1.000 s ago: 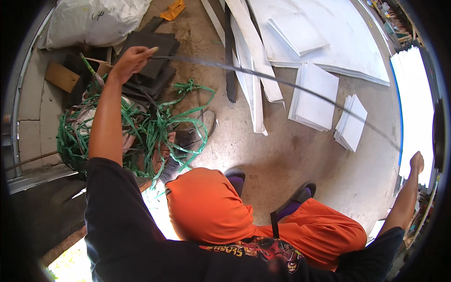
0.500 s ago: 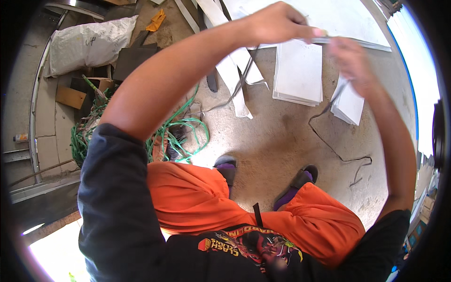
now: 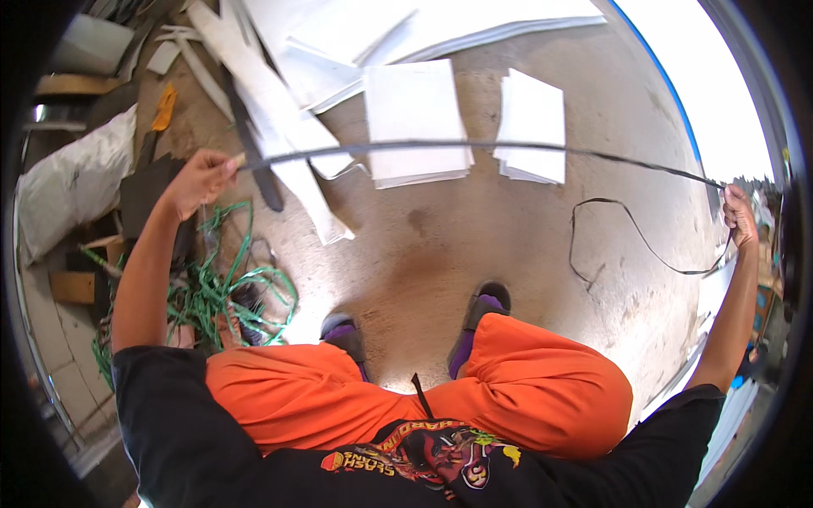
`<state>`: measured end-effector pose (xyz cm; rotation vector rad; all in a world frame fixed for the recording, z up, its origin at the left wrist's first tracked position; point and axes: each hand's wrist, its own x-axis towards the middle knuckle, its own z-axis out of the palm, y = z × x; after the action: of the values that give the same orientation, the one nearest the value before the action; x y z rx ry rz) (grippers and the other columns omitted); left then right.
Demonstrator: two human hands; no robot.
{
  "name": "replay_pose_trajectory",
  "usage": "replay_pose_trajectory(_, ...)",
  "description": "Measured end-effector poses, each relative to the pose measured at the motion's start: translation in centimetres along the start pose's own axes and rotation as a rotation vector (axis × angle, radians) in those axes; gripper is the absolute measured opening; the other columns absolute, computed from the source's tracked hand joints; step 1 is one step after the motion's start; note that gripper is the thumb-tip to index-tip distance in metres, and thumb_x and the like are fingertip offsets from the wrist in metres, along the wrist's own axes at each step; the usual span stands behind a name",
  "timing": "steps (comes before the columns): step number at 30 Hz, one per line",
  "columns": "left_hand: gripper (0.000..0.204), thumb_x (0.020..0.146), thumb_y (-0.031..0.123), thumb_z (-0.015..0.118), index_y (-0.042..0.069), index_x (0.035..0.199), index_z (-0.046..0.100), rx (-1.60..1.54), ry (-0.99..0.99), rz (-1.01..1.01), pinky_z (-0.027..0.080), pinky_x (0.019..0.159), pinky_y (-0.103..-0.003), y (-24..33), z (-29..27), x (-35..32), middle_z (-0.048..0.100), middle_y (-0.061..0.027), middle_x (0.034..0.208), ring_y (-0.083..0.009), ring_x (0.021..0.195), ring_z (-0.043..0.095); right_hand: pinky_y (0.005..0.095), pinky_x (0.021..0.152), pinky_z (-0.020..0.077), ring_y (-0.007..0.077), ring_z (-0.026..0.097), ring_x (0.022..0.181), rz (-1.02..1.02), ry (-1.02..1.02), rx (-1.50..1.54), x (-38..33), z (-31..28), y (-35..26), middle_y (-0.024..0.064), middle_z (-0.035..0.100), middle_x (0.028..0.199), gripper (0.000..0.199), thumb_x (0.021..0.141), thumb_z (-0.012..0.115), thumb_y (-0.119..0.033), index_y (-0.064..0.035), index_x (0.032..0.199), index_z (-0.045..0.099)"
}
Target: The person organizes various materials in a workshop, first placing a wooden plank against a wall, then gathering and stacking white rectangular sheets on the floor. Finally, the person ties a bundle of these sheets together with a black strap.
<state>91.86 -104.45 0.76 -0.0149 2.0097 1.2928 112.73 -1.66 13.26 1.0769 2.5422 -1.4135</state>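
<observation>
A long dark strap [image 3: 406,146] stretches nearly level between my two hands, held out wide in front of me. My left hand [image 3: 201,179] pinches one end at the far left, thumb and fingers closed on it. Out at the far right, my right hand [image 3: 739,216] is closed in a fist round the strap. From that fist the strap's loose tail hangs and curls over the concrete floor. Beyond the taut strap sit a larger stack of white sheets [image 3: 415,102] and a smaller white stack [image 3: 533,118]; the strap crosses in front of both.
Large white sheets [image 3: 508,24] and white offcut strips [image 3: 288,161] lie at the back. Tangled green plastic straps [image 3: 216,292] heap at my left, near a wooden block [image 3: 72,288] and a white sack [image 3: 72,190]. Bare concrete floor [image 3: 415,245] lies before my feet.
My hands, close together before, have moved far apart, left hand to the left and right hand to the right. The strap is now drawn out straight between them. The view has shifted to the right.
</observation>
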Motion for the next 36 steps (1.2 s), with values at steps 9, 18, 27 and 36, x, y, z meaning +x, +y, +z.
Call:
replay_pose_trajectory(9, 0.051, 0.100, 0.049, 0.062, 0.004, 0.082, 0.075, 0.841, -0.112, -0.003, 0.052, 0.067, -0.045, -11.2, 18.4, 7.1, 0.071, -0.0154, 0.074, -0.0305, 0.068, 0.070, 0.0528, 0.078, 0.0527, 0.0409, 0.073, 0.090, 0.012, 0.638, -1.247, -3.2, 2.3, 6.7, 0.0229, 0.074, 0.091, 0.040, 0.090, 0.074, -0.043, -0.0028, 0.092, 0.070)
replay_pose_trajectory(18, 0.052, 0.104, 0.049, 0.052, 0.000, 0.114, 0.068, 0.893, 0.298, 0.347, 0.048, 0.095, -0.048, -11.1, 26.1, 10.0, 0.067, -0.0217, 0.116, -0.0399, 0.109, 0.060, 0.0481, 0.100, 0.0494, 0.0339, 0.063, 0.118, -0.444, 0.356, -1.256, 1.8, 27.4, 5.2, 0.0156, 0.067, 0.127, 0.049, 0.091, 0.073, -0.041, -0.0127, 0.131, 0.066)
replay_pose_trajectory(27, 0.092, 0.098, 0.074, 0.045, -0.009, 0.139, 0.056, -0.327, 0.364, -0.086, 0.045, 0.103, -0.046, -3.7, 22.3, 24.1, 0.059, -0.0238, 0.139, -0.0336, 0.123, 0.059, 0.0482, 0.115, 0.0410, 0.0441, 0.049, 0.138, -0.150, -0.561, -0.403, 0.6, 59.7, -9.5, 0.0389, 0.050, 0.142, 0.114, 0.083, 0.067, -0.073, 0.0191, 0.144, 0.041)
replay_pose_trajectory(36, 0.086, 0.097, 0.067, 0.052, -0.002, 0.148, 0.047, -0.591, 0.329, -0.182, 0.045, 0.109, -0.043, -4.6, 24.4, 28.5, 0.058, -0.0224, 0.140, -0.0329, 0.128, 0.058, 0.0508, 0.114, 0.0396, 0.0444, 0.055, 0.131, 0.220, -0.516, 0.340, 2.3, 67.4, -6.8, 0.0359, 0.053, 0.140, 0.100, 0.081, 0.078, -0.055, 0.0163, 0.143, 0.044)
